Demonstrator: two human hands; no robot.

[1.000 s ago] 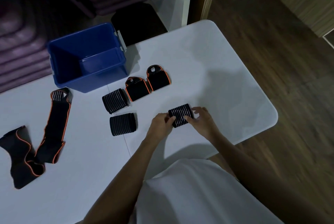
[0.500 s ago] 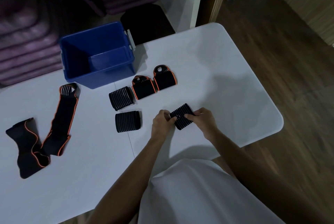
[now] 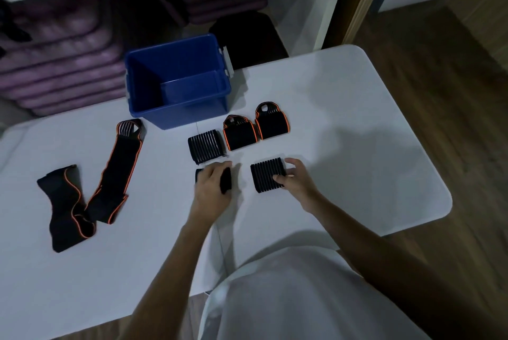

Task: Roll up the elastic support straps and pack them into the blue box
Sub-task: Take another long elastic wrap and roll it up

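The empty blue box stands at the back of the white table. In front of it lie a ribbed black rolled strap and two orange-trimmed rolled straps. My left hand lies over a second ribbed roll, fingers curled round it and hiding most of it. To its right, my right hand pinches the right edge of a third ribbed roll, which rests on the table. Two unrolled black straps with orange edging lie at the left.
Behind the table is a shelf with stacked purple mats and a dark stool. Wooden floor lies to the right of the table's rounded edge. My white shirt fills the bottom of the view.
My left hand has let go of the roll both hands held and moved left onto the neighbouring ribbed roll. My right hand stays on the first roll, now flat on the table.
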